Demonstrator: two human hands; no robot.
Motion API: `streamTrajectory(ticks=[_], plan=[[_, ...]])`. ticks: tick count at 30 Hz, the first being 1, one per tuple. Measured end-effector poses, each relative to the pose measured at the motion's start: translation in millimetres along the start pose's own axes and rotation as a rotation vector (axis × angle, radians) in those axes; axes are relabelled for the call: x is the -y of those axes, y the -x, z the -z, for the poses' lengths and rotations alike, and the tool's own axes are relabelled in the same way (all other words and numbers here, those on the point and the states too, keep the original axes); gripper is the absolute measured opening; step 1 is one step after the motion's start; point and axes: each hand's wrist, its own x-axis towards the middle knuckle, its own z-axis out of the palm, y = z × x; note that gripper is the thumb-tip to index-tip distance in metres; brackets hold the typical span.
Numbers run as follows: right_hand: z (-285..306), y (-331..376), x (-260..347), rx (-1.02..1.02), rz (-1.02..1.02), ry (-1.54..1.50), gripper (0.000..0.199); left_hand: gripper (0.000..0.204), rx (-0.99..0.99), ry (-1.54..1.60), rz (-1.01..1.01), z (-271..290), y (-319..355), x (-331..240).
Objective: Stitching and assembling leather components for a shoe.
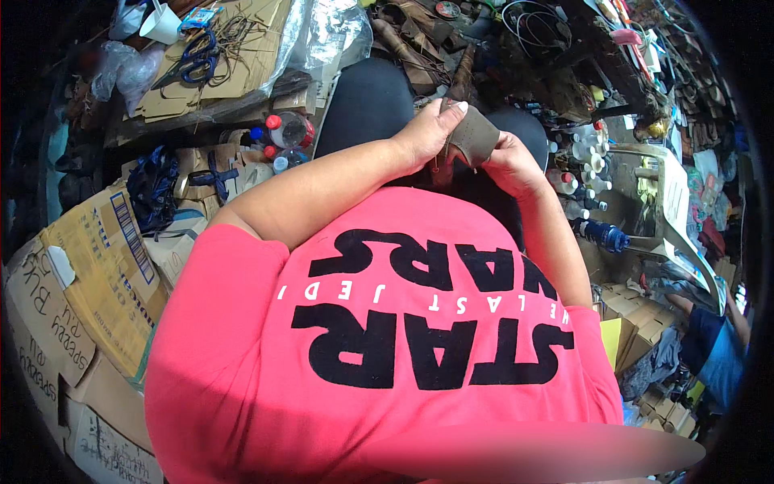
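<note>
Two-handed hold: pinching brown piece [479,137] at upper centre of frame, with left hand [426,139] at upper-left edge, right hand [518,166] at right edge. Apparently checking or shaping it; next, keep edges steady.

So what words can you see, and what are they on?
I won't copy words, but writing shows here:
Pink shirt: big black letters, small white ones, upside down.
Yellow carton: dark print.
Brown carton: black handwriting.
Lower carton, blue packet: too small to read.
</note>
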Motion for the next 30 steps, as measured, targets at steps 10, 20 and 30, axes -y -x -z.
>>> streamTrajectory(ticks=[10,20,30], plan=[[-1,-10,9,-0.057,0.094,0.32,0.022,0.03,0.021,0.35,0.216,14,9,-4],[-23,19,39,-0.56,0.476,1.122,0.015,0.04,-0.002,0.517,0.294,0,2,1],[-61,8,11,-0.385,0.923,1.592,0.018,0.036,-0.065,0.442,0.253,-1,4,9]])
